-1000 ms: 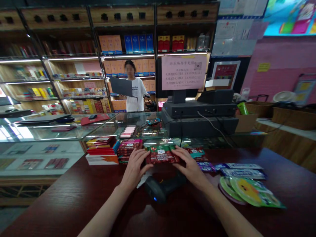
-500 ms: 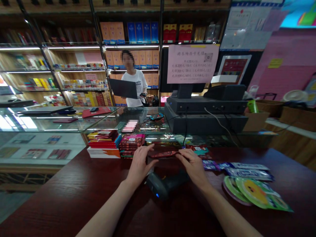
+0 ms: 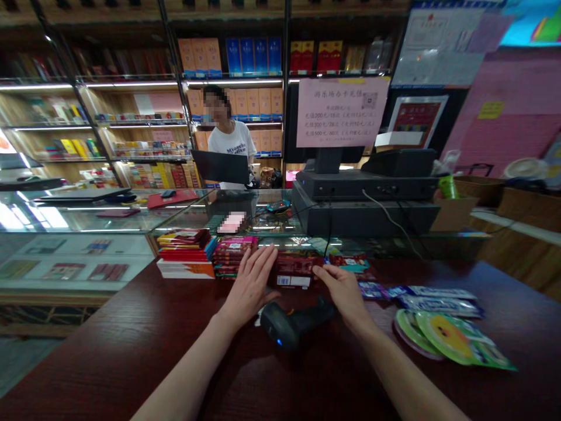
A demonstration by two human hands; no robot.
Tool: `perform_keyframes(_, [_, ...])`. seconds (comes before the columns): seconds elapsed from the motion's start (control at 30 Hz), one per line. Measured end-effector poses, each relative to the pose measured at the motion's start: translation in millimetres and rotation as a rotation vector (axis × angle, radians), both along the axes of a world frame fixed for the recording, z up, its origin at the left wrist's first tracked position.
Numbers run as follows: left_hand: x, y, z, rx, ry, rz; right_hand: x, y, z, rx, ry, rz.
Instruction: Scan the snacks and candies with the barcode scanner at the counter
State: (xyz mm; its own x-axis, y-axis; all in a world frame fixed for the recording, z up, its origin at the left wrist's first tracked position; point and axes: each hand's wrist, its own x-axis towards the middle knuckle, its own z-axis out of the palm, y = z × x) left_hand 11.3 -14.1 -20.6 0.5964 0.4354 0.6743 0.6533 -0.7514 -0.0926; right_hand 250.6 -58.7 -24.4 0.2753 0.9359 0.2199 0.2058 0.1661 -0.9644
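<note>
A dark red snack packet (image 3: 294, 268) with a white barcode patch is tipped up so that its broad side faces me. My right hand (image 3: 342, 289) pinches the packet's right edge between thumb and fingers. At the other end, my left hand (image 3: 249, 283) has its fingers stretched out flat; whether they touch the packet I cannot tell. A black barcode scanner (image 3: 283, 328) with a blue light lies on the dark wooden table (image 3: 175, 351) between my forearms. Just left of my left hand is a stack of similar red packets (image 3: 232, 251).
More books or boxes (image 3: 186, 254) are piled at the left. On the right lie blue-and-white sticks (image 3: 438, 299) and green round packs (image 3: 460, 342). Behind stand a glass counter (image 3: 272, 227) and a cash register (image 3: 363, 196). Across it, a person (image 3: 230, 137) is behind a dark laptop (image 3: 221, 168).
The packet has turned from edge-on to showing its broad side. My left hand has flattened beside it. Across the counter, the person has leaned towards the left with the laptop.
</note>
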Motion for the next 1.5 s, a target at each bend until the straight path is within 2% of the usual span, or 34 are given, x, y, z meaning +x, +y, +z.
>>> perform_keyframes(0.2, [-0.4, -0.2, 0.2, 0.018, 0.045, 0.001, -1.6, -1.1, 3.5, -0.044, 0.08, 0.038])
perform_keyframes(0.33, [-4.0, 0.2, 1.0, -0.004, 0.062, -0.022, -0.6, -1.2, 4.0, -0.043, 0.058, 0.023])
perform_keyframes(0.53, [-6.4, -1.8, 4.6, -0.043, 0.077, -0.036, -1.1, 0.4, -0.5, -0.071, 0.098, 0.045])
perform_keyframes(0.87, [-10.0, -2.9, 5.8, -0.081, 0.042, -0.008, -7.9, 3.3, -8.6, -0.041, 0.044, 0.052])
perform_keyframes(1.1, [-15.3, -2.9, 5.4, -0.069, -0.005, 0.019, -11.3, 1.2, -3.1, 0.028, 0.114, 0.155])
perform_keyframes(1.37, [-26.4, -1.3, 11.1, 0.012, -0.094, 0.076, 2.2, 3.4, -8.1, 0.047, -0.041, 0.145])
perform_keyframes(1.5, [-31.9, 0.7, 12.2, 0.044, -0.123, 0.111, 10.3, -4.6, -3.0, 0.048, -0.258, 0.261])
